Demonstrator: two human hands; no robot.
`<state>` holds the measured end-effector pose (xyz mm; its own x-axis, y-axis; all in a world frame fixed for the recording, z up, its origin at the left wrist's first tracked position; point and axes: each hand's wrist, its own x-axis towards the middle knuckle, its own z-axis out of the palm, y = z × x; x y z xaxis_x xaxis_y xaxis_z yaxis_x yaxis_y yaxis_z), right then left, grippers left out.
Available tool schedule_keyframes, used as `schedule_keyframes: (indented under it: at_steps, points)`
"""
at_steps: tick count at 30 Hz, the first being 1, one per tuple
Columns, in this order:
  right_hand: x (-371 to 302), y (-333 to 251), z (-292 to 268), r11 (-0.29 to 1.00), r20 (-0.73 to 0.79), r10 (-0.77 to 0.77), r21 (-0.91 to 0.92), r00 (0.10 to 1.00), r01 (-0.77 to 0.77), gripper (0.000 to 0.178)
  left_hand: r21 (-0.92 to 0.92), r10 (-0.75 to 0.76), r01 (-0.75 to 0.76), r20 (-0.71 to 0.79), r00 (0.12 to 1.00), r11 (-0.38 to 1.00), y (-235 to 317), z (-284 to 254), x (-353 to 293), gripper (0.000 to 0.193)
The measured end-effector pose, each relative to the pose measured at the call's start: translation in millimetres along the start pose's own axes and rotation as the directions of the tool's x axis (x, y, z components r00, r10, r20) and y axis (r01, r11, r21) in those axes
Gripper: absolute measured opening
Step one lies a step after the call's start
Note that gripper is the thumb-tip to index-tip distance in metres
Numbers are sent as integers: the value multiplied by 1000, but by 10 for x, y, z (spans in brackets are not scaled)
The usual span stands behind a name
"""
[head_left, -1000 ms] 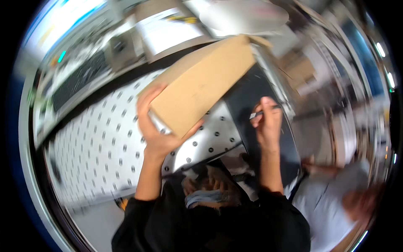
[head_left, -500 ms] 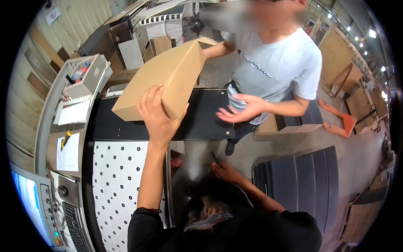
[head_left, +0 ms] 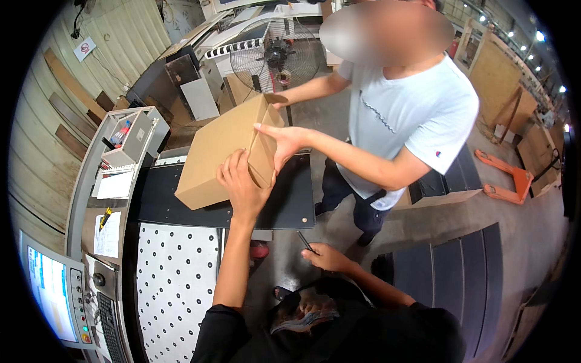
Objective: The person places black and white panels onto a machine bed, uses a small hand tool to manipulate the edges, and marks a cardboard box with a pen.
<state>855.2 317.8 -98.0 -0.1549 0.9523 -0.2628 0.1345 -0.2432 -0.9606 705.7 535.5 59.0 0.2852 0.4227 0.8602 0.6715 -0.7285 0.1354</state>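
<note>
Cardboard box [head_left: 227,151] is closed, plain brown, tilted, held up in the air over the black bench [head_left: 181,199], near end lowest. Our left hand [head_left: 242,184] is on its near right corner, grip wrapped on the box edge, fingers curled up the side, arm stretched out in a black sleeve. A second person in a white T-shirt [head_left: 417,115] stands across from us and has the same box: one of their hands [head_left: 281,142] is flat on the right end face with fingers spread over it, the other hand [head_left: 278,104] is on the far top corner. Our right hand [head_left: 327,257] is low, well apart from the box, grip pinched on a slim dark pen [head_left: 304,241] that points up and left. Left of the black bench sits a grey tray [head_left: 130,136] with small items, with paper sheets [head_left: 112,184] just beside it. Nearer to us is a white perforated panel [head_left: 175,278] with rows of dark holes, then a control panel with a screen [head_left: 51,284] at the far left. Behind the box stands a round wire-guard fan [head_left: 275,54]. On the floor to the right: an orange pallet jack [head_left: 505,178].
</note>
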Motion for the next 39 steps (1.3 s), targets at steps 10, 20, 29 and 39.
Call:
schedule_keyframes:
  at_steps: [10,20,29,39]
  points:
    - [507,-506,-212,957,217,-266,-53,939,284,33,-170,23,36,331,943,985,517,-92,-367,98]
    - [1221,-1162,-55,730,202,-244,-606,949,317,33,-233,-253,613,759,600,755,-526,-640,-730,28]
    - [1791,-1551,-134,840,-371,-399,-514,838,173,25,-407,-727,603,-386,568,687,-4270,-790,245,27]
    - [1373,-1325,366,816,-411,-243,-576,879,-44,19,497,-564,577,-196,802,648,-7832,-616,-15,39]
